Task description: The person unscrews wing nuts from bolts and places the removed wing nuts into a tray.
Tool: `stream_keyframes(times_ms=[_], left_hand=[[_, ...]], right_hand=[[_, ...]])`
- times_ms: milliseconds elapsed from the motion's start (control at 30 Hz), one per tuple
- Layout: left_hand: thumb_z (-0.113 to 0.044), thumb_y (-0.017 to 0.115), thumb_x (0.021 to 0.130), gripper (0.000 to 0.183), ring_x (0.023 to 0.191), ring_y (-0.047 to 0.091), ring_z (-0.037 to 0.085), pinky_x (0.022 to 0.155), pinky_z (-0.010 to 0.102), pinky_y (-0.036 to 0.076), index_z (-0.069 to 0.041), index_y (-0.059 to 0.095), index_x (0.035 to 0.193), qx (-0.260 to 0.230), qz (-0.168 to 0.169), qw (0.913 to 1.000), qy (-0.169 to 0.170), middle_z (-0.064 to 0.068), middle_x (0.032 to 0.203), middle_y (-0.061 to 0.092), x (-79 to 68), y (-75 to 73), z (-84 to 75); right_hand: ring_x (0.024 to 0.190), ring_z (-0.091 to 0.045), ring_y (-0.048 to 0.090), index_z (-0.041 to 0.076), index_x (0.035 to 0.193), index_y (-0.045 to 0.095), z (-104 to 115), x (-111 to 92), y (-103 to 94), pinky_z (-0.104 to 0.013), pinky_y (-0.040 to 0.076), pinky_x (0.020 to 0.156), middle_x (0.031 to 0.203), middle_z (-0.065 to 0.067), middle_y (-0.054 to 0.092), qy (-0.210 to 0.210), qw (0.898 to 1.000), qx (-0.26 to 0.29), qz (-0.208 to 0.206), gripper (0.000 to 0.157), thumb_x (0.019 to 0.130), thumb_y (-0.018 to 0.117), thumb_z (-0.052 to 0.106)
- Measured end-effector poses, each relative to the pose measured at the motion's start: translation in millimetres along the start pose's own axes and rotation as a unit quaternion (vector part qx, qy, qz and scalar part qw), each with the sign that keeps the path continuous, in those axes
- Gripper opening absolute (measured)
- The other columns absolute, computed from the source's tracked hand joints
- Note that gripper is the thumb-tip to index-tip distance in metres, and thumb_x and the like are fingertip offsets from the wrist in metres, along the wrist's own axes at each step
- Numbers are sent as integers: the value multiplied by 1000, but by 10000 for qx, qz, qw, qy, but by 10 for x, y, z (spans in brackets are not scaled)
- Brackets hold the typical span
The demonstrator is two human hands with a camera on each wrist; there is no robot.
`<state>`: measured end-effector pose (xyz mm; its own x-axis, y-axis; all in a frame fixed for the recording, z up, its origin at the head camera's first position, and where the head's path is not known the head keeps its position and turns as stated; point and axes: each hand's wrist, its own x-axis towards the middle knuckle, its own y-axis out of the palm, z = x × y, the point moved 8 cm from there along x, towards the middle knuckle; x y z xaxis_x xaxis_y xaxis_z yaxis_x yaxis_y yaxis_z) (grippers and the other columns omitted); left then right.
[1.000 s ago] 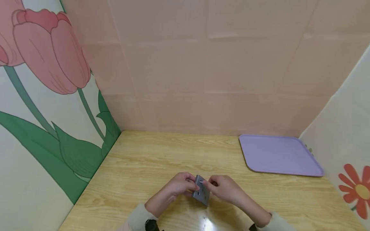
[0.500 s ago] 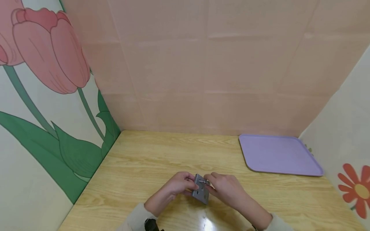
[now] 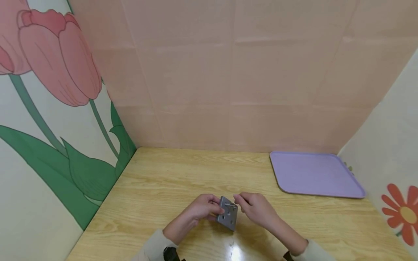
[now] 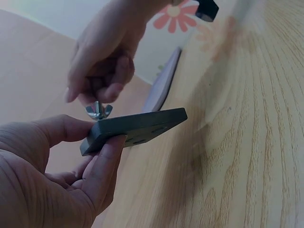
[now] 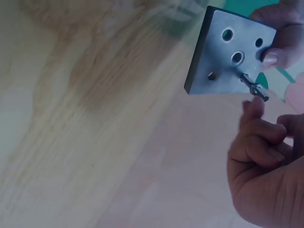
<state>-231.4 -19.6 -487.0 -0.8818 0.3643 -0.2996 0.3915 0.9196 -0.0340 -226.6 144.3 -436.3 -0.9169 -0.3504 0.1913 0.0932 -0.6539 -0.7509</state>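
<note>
My left hand holds a grey metal plate by one edge, thumb on one face and fingers on the other. Several round holes pierce the plate. From a hole near the gripped edge, a bolt sticks out with a wing nut on it. My right hand is just beyond the wing nut, fingers curled. In the right wrist view one fingertip meets the nut's end, while the thumb stands apart from it. The plate is tilted above the wooden table.
A purple tray lies at the back right of the table. A pinkish sheet hangs behind, with flower-printed panels on the left and right.
My right fingers, at the bolt with the thumb earlier, have drawn back slightly up and away, leaving the wing nut in plain sight. My left hand and the plate have barely moved.
</note>
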Motion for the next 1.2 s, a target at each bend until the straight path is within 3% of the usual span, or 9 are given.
stream_keyframes(times_ms=[133,233,767,1067,1200], left_hand=[[2,72,81,27,82,69,19,72,37,62,6,66,108,-4,2,10000,-10,9,93,70,9,-3,12],[2,72,82,27,83,69,19,72,37,62,5,66,108,-11,5,10000,-11,9,93,70,16,-4,22],[1,73,82,25,86,69,19,73,37,62,3,66,106,8,45,9999,-97,8,93,71,13,7,16],[1,73,81,25,84,69,19,73,37,62,3,66,105,9,0,10000,-44,8,92,70,11,23,4],[1,73,81,26,84,69,18,73,36,62,3,66,105,-4,-2,10000,-24,8,92,70,13,32,3]], right_hand=[[61,-13,55,11,86,73,-124,-4,94,-29,45,58,62,3,63,811,9936,488,625,48,107,45,44],[67,-17,57,8,88,73,-156,-22,153,-32,46,63,63,0,64,1048,9880,659,922,49,107,45,44],[59,-15,48,10,84,70,-126,-45,183,-27,37,51,65,1,59,1188,9838,690,1152,45,103,52,46],[61,-16,51,9,85,69,-140,-64,199,-30,39,56,65,-3,63,1339,9802,864,1175,47,105,48,46],[58,-15,49,9,84,69,-175,-73,238,-27,37,52,63,-2,63,1473,9745,1154,1237,54,106,42,51]])
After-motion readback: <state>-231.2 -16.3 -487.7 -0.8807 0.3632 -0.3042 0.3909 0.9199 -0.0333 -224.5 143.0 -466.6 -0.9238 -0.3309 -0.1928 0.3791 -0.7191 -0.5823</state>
